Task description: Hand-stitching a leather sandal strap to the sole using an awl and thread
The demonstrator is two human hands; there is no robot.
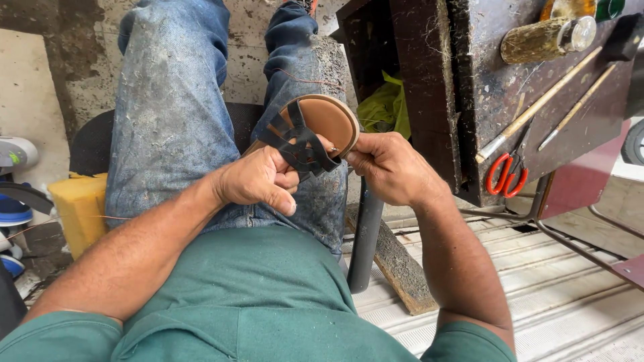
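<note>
Head view: you sit with a tan-soled sandal (322, 124) held over your lap, above dusty jeans (174, 114), sole facing outward and its black woven straps (298, 144) turned toward you. Your left hand (258, 181) wraps the near side of the sandal, its grip closed around the strap work, thumb pressed low. Your right hand (389, 167) meets it from the other side, fingertips pinched narrow at the edge where straps meet sole; whether they hold a needle or other small tool, the view does not show. The two hands touch the sandal at once and nearly touch each other.

To your right stands a dark, worn surface (496, 94). Near its front edge lie red-handled scissors (506, 174); two thin sticks (537, 110) run diagonally toward its far right corner, where a wooden-handled tool (547, 39) rests. A yellow-green cloth (386, 107) is tucked in the gap beside the surface's left edge. A yellow block (80, 208) sits on the floor by your left knee, and a dark pole (365, 234) rises beside your right leg.

By the look of it, the straps are already woven and seated on the sole, so the assembling is well along; the work at the strap-and-sole junction appears unfinished, and the scissors lie untouched.
</note>
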